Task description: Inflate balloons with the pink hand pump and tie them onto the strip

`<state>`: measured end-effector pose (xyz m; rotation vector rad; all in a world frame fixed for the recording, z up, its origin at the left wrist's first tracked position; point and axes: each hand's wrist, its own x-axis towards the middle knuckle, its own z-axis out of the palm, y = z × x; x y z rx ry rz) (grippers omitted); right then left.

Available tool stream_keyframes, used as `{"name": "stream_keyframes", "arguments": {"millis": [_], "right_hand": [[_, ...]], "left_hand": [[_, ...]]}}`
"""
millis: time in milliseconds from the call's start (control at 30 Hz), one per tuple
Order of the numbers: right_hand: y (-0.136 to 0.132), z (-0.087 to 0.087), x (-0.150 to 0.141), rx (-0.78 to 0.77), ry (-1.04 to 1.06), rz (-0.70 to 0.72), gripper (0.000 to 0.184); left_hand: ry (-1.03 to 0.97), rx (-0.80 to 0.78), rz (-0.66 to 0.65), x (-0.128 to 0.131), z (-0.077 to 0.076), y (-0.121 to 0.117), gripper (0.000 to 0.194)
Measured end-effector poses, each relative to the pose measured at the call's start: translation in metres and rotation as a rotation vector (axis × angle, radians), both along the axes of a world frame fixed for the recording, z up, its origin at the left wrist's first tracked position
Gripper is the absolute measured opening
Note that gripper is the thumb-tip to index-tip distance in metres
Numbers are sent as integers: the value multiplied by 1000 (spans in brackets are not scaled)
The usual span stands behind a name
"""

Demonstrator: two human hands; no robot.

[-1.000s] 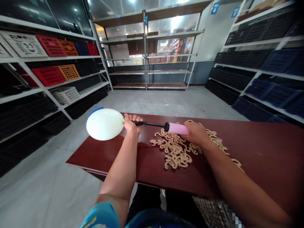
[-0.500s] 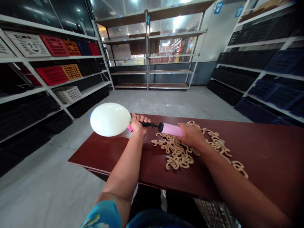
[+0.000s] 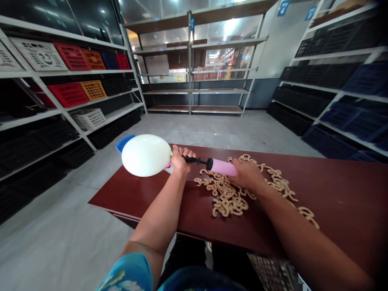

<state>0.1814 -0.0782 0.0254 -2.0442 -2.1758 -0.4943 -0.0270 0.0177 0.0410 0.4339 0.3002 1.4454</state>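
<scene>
My left hand [image 3: 181,161] is closed round the black handle end of a small hand pump, pinching the neck of a pale white-green inflated balloon [image 3: 146,155] onto it. The balloon sticks out to the left over the table's corner. My right hand [image 3: 247,174] is wrapped round the pink barrel of the pump [image 3: 222,167]. The black rod between handle and barrel shows only a short length. Under and behind my right hand lies a heap of several beige uninflated balloons [image 3: 230,194] on the dark red table [image 3: 339,194].
A blue object [image 3: 123,142] peeks out behind the balloon. Metal shelving with red, orange and white crates [image 3: 69,93] runs along the left, dark crates [image 3: 348,81] on the right, bare shelves [image 3: 194,93] at the back. A grid basket [image 3: 269,270] sits below the table by my legs.
The pink barrel has slid left toward my left hand, shortening the exposed rod. The balloon has grown a little. The view has shifted slightly.
</scene>
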Motion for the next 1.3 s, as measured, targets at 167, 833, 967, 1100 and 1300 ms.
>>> {"name": "stream_keyframes", "arguments": {"millis": [167,833,967,1100,1300], "right_hand": [[0,-1,-15,19,29,11,32],[1,-1,-1,26,-18,0,35],[1,-4,-13,34,24,6,38],[3,-3,-7,37,57,34,36],[5,3,26,-27,42,-24,26]], "left_hand": [[22,30,-43,13,1,-11,44],[-6,-45,13,5,4,-5,41],[26,-28,-24,16,6,-13,42],[31,-21,11,7,9,-9,41],[13,-59,145,-27,12,12,40]]}}
